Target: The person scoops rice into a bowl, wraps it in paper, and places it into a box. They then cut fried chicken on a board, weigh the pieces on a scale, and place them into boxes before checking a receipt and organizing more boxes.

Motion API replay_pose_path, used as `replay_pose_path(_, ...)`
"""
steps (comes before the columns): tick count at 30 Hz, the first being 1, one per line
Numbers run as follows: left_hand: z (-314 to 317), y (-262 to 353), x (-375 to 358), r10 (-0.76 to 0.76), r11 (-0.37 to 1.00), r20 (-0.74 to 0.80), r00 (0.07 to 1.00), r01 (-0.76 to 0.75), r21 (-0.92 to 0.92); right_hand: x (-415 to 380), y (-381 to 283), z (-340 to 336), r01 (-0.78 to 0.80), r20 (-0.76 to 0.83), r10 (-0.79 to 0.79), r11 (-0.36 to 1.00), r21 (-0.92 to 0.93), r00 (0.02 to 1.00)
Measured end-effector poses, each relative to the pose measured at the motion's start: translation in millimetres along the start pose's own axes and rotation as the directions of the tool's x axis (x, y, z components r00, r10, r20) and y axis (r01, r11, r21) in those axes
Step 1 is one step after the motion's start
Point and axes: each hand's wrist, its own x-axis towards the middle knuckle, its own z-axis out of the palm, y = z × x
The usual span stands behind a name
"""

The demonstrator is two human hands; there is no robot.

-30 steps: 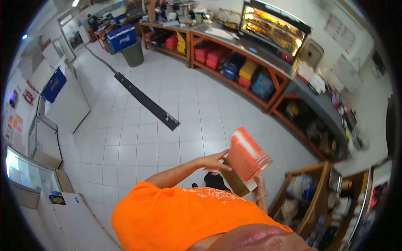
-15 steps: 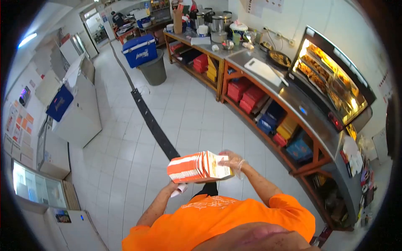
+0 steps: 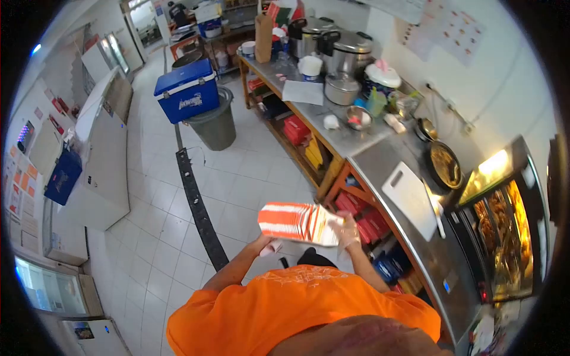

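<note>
A stack of orange-and-white paper food cartons [image 3: 288,222] is held level in front of my chest. My right hand [image 3: 346,230], in a clear plastic glove, grips its white right end with the fingers closed. At the lower left of the stack, my left hand [image 3: 260,244] supports it, its fingers mostly hidden beneath. A crumpled white piece [image 3: 271,248], which may be paper or a glove, hangs beside my left hand.
To the right runs a steel counter [image 3: 386,142] with a white cutting board [image 3: 409,199], a pan [image 3: 443,165] and a lit food warmer [image 3: 496,231]. A blue cooler [image 3: 187,92] sits on a grey bin [image 3: 215,127]. A black strip [image 3: 199,213] crosses the floor. Another person [image 3: 178,13] stands far back.
I have moved forward, and the counter and cooler look nearer. The carton stack stays in both hands and has shifted slightly right and up in view.
</note>
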Motion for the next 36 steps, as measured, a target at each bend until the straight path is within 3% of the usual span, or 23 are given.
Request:
replay_pose_path(2,-8.1,60.3,83.4,0.000,0.998,0.015,1.000,0.001,-0.069,95.5,-79.7,0.0,0.131,0.023,-0.129,0.975,-0.180,0.991)
replay_pose_path(4,-31.7,116.4,148.0,0.017,0.991,0.061,0.998,-0.009,-0.135,211.2,-112.0,25.6,0.231,0.078,-0.225,0.970,-0.074,0.971)
replay_pose_path(5,-46.3,135.5,177.5,0.026,0.985,0.087,0.996,-0.011,-0.170,242.6,-180.8,20.6,0.286,0.083,-0.274,0.927,-0.240,0.958)
replay_pose_path(7,-73.6,198.1,264.6,0.230,0.910,0.078,0.970,-0.185,-0.372,348.9,-245.4,47.7,0.327,0.099,-0.313,0.882,-0.339,0.945)
replay_pose_path(9,-95.9,286.4,363.1,0.445,0.883,0.311,0.840,-0.355,-0.306,477.7,-298.1,81.7,0.434,0.102,-0.426,0.837,-0.334,0.899)
replay_pose_path(10,-127.9,316.1,425.7,0.442,0.851,0.043,0.896,-0.404,-0.337,536.6,-325.6,97.4,0.456,0.104,-0.448,0.828,-0.325,0.888)
replay_pose_path(11,-159.6,339.4,482.5,0.397,0.817,-0.230,0.888,-0.457,-0.353,594.8,-352.4,114.5,0.457,0.100,-0.456,0.800,-0.389,0.884)
replay_pose_path(14,-198.8,435.0,618.7,0.336,0.814,-0.098,0.937,-0.341,-0.470,748.3,-427.4,159.1,0.419,0.113,-0.422,0.761,-0.496,0.900)
replay_pose_path(18,-262.3,498.6,770.5,0.265,0.715,0.013,0.964,-0.187,-0.674,945.1,-449.0,226.2,0.485,0.172,-0.493,0.627,-0.609,0.853)
replay_pose_path(20,-267.4,527.1,809.8,-0.061,0.764,-0.109,0.992,-0.023,-0.644,1036.4,-419.5,275.7,0.481,0.166,-0.497,0.618,-0.622,0.852)
replay_pose_path(21,-254.6,528.5,797.9,-0.084,0.749,-0.119,0.989,-0.016,-0.663,1063.8,-391.0,298.6,0.490,0.155,-0.519,0.604,-0.629,0.840)
replay_pose_path(23,-229.1,542.1,768.2,-0.091,0.956,-0.241,0.966,0.016,-0.295,1088.6,-383.6,320.1,0.490,0.144,-0.528,0.606,-0.627,0.837)
replay_pose_path(24,-245.2,530.4,779.9,0.161,0.981,-0.521,0.838,-0.191,-0.004,1077.4,-400.7,319.9,0.448,0.148,-0.476,0.613,-0.650,0.867)
replay_pose_path(25,-247.2,546.9,777.9,0.148,0.984,-0.524,0.839,-0.178,-0.007,1065.7,-419.8,316.0,0.405,0.152,-0.422,0.615,-0.676,0.894)
replay_pose_path(26,-247.7,574.8,772.4,0.471,0.860,-0.540,0.697,-0.227,0.457,1062.0,-438.1,310.6,0.395,0.155,-0.405,0.618,-0.680,0.901)
replay_pose_path(27,-247.3,600.0,763.8,0.745,0.545,-0.381,0.547,-0.169,0.821,1053.5,-454.2,304.7,0.428,0.307,-0.307,0.501,-0.753,0.901)
replay_pose_path(28,-245.0,622.8,759.1,0.758,0.461,-0.349,0.551,-0.074,0.884,1044.9,-459.5,301.6,0.473,0.437,-0.182,0.377,-0.796,0.881)
replay_pose_path(29,-244.8,648.2,767.6,0.774,0.365,-0.310,0.552,0.011,0.931,1045.4,-459.5,301.2,0.467,0.434,-0.175,0.376,-0.800,0.884)
replay_pose_path(31,-249.0,681.9,786.4,0.754,0.290,-0.196,0.627,-0.050,0.956,1031.7,-453.9,299.5,0.494,0.482,-0.158,0.476,-0.727,0.862)
replay_pose_path(32,-249.4,692.7,790.8,0.721,0.213,-0.075,0.689,-0.118,0.970,1014.9,-454.9,304.5,0.495,0.423,-0.261,0.372,-0.786,0.868)
replay_pose_path(33,-245.6,700.8,790.8,0.716,0.212,-0.068,0.695,-0.124,0.969,1015.0,-453.0,308.5,0.485,0.413,-0.257,0.375,-0.790,0.873)
replay_pose_path(35,-235.2,708.9,793.8,0.523,0.188,-0.043,0.851,-0.066,0.980,1019.4,-435.0,313.3,0.589,0.441,-0.420,0.345,-0.731,0.793)
replay_pose_path(36,-239.5,705.0,798.1,0.532,0.159,-0.027,0.846,-0.069,0.985,1021.7,-438.8,310.8,0.656,0.533,-0.389,0.352,-0.668,0.752)
